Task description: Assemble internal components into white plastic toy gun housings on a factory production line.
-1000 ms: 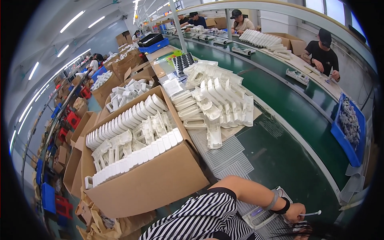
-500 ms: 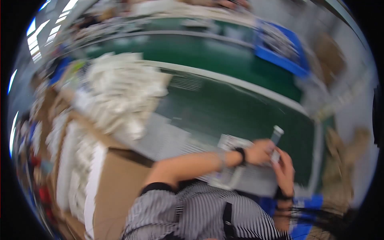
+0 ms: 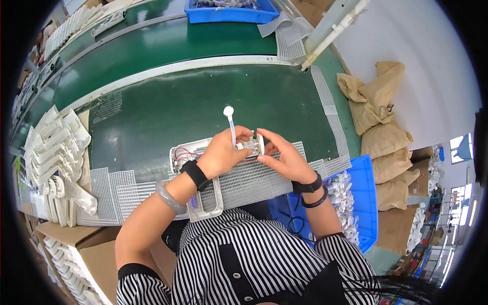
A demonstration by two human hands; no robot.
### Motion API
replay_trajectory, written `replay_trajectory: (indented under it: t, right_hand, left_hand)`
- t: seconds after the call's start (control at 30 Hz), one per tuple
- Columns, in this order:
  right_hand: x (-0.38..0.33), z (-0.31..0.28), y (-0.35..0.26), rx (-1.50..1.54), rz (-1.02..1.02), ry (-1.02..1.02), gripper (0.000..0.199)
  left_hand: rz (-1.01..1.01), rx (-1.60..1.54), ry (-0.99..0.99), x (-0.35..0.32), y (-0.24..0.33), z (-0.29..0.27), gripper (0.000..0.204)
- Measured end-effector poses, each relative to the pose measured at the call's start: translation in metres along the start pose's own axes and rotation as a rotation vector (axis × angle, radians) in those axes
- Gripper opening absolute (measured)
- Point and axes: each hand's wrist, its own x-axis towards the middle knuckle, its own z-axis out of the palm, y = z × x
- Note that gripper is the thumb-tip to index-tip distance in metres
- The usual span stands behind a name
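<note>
Now both hands point(image 3: 254, 152) have met on the small tubed part point(image 3: 249, 146).

The person wears a black and white striped top with a black button placket down the front and short sleeves edged in black. The left hand point(image 3: 219, 152) has a black watch strap at the wrist and a pale grey-green bangle a little further up the forearm. The right hand point(image 3: 284, 157) has two black bands at the wrist, one broad, one thin.
</note>
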Motion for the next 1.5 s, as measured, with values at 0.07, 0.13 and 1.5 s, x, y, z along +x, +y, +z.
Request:
replay_trajectory:
  t: [0.07, 0.13, 1.5]
  right_hand:
    - [-0.001, -0.001, 0.006, 0.063, 0.001, -0.008, 0.073]
    - [0.002, -0.003, 0.004, 0.043, -0.007, -0.018, 0.072]
    - [0.02, -0.009, 0.0, -0.185, -0.003, -0.107, 0.073]
  left_hand:
    - [-0.015, 0.093, -0.004, -0.002, 0.009, -0.003, 0.04]
    - [0.003, 0.259, 0.0, -0.003, 0.011, -0.006, 0.04]
    - [0.153, 0.651, 0.089, -0.094, 0.035, -0.029, 0.033]
